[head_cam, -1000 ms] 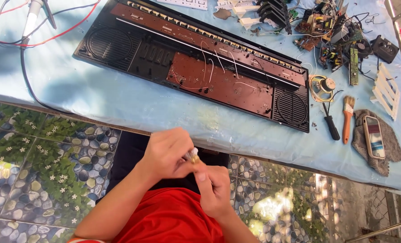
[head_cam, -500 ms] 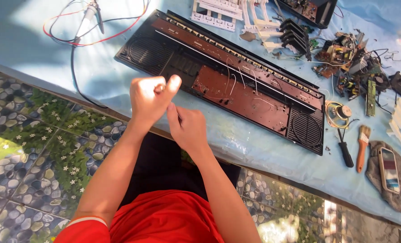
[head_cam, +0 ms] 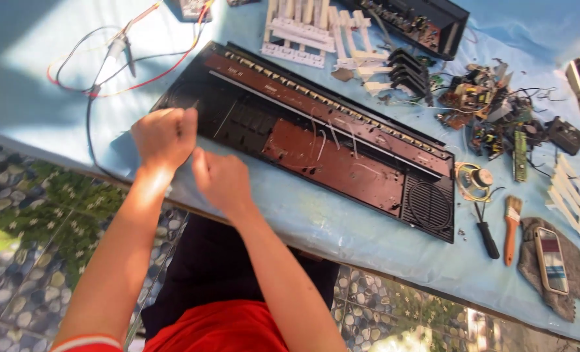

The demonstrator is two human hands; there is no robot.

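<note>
A long black plastic housing panel point(head_cam: 316, 140) with a reddish-brown inner plate lies slantwise on the bench point(head_cam: 42, 78), which is draped in a pale blue cloth; a round speaker grille sits at its right end. Both hands hover over the panel's left end, close together. The left hand point(head_cam: 165, 135) is curled into a loose fist above the panel's corner; the right hand point(head_cam: 221, 180) sits just beside it, fingers bent inward. Whether either pinches anything I cannot tell.

To the left of the panel, red and black test leads point(head_cam: 117, 65) loop across the cloth. Above the panel rest white plastic key strips point(head_cam: 299, 32) and a cluster of black keys point(head_cam: 407, 68). To the right lies a heap of circuit boards and tangled wires point(head_cam: 492, 111), with a small round loudspeaker point(head_cam: 473, 179) just beside the grille. Near that are a black-handled screwdriver point(head_cam: 486, 233) and a small wooden-handled brush point(head_cam: 511, 225). A phone in a clear case point(head_cam: 551, 259) rests on a grey rag point(head_cam: 576, 280) at the bench's right side. Patterned pebble tiles point(head_cam: 29, 221) cover the floor below.
</note>
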